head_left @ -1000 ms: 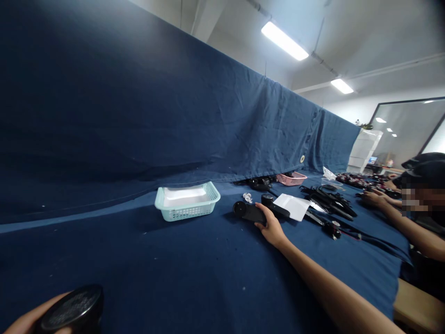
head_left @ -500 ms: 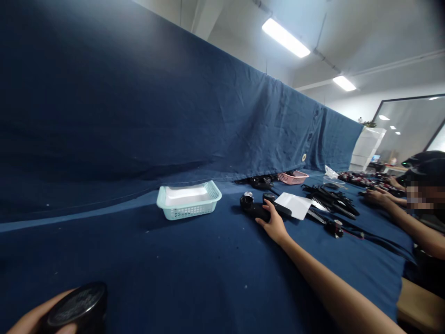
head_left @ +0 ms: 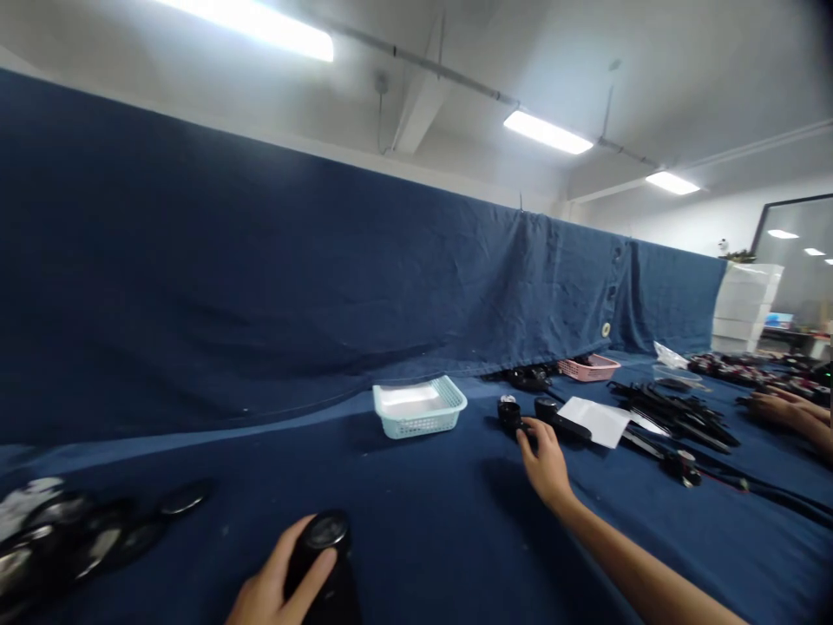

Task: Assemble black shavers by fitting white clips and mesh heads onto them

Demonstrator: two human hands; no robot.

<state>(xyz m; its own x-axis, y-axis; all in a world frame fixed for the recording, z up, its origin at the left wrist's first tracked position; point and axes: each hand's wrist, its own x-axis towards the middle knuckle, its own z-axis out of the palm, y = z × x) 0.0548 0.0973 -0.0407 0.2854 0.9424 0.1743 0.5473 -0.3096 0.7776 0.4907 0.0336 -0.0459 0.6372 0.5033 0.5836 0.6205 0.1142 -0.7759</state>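
Note:
At the bottom centre, my left hand [head_left: 283, 577] is wrapped round a black device [head_left: 325, 569] with a round, glossy top. My right hand [head_left: 545, 460] is farther off, to the right of the basket, its fingers on a black part with a round end [head_left: 509, 411]. Just right of those fingers lies another long black part [head_left: 563, 420]. The pale green basket [head_left: 423, 424] holds something white and stands left of my right hand.
Several dark round pieces [head_left: 97, 538] lie at the left. Beyond my right hand are white paper [head_left: 595, 420], a pile of black strips [head_left: 680, 415] and a pink basket [head_left: 589, 371]. Another person's hands [head_left: 787, 408] are at the right edge. A blue curtain [head_left: 325, 286] hangs behind.
The view has turned left, bringing the dark round pieces into sight. My left hand with its black device shows more fully, nearer the centre. My right hand remains at the black parts.

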